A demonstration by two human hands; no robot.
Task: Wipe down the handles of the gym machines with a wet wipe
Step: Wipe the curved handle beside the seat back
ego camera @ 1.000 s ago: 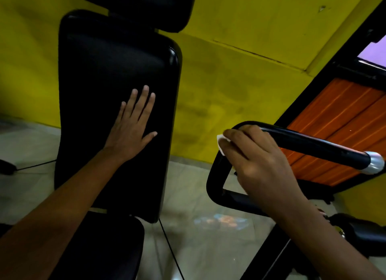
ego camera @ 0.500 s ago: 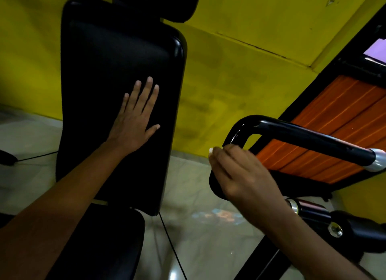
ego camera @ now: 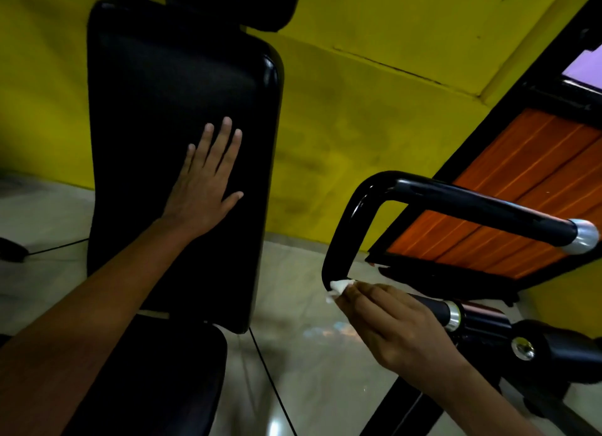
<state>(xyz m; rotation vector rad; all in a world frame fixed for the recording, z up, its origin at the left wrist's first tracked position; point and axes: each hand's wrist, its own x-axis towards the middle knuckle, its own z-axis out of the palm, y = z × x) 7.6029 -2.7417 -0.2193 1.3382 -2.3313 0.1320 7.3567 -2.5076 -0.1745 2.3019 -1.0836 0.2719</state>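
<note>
Right hand (ego camera: 395,329) pinches the wipe (ego camera: 338,286) against the handle's (ego camera: 462,204) lower bend; left hand (ego camera: 207,185) lies flat, fingers straight, on the backrest (ego camera: 156,87).

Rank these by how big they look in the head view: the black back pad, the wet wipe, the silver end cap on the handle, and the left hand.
1. black back pad
2. left hand
3. silver end cap
4. wet wipe, though the right hand hides most of it, so its full size is unsure.

head cam | worn, looks forward-down | close on both hands | single view, tilted
</note>
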